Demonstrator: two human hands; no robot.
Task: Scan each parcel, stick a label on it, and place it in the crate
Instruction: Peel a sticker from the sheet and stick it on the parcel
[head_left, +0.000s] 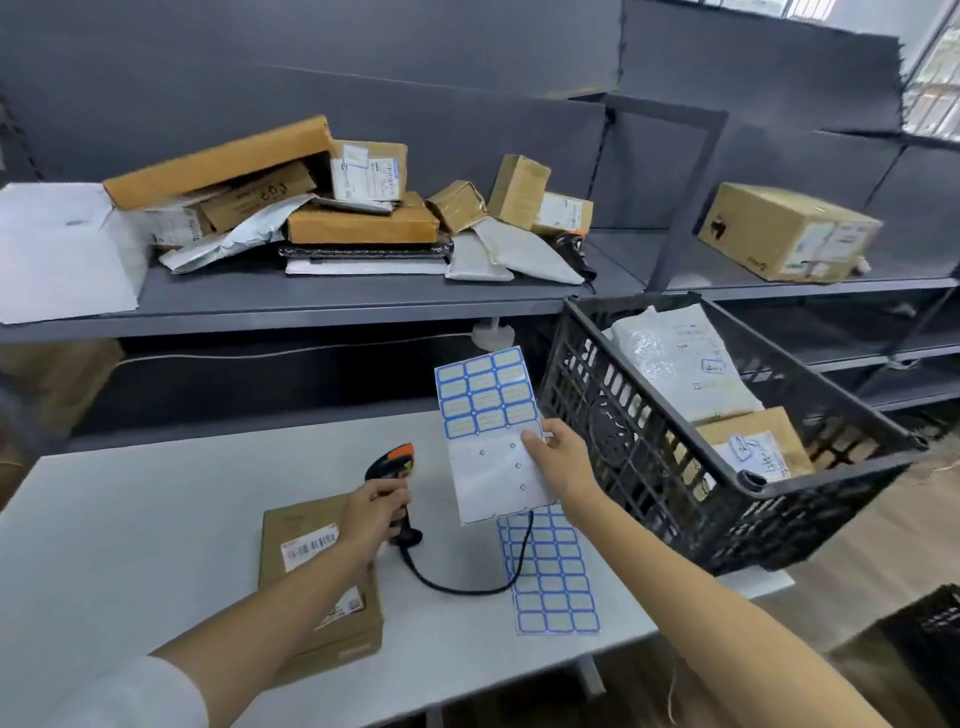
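Note:
A flat brown parcel (311, 566) with a barcode sticker lies on the white table (130, 545). My left hand (371, 512) grips the handle of the black and orange scanner (392, 465), just right of the parcel. My right hand (558, 460) pinches a partly used label sheet (485, 421) and holds it up above the table. A second, full label sheet (550, 577) lies flat under the scanner's cable. The black crate (613, 415) stands at the table's right end with several labelled parcels inside.
The grey shelf (311, 299) behind the table holds a heap of boxes and mailer bags (358, 208). A second scanner (574, 249) lies at the heap's right edge. One large box (789, 231) sits on the right shelf. Another dark crate (930, 629) stands on the floor.

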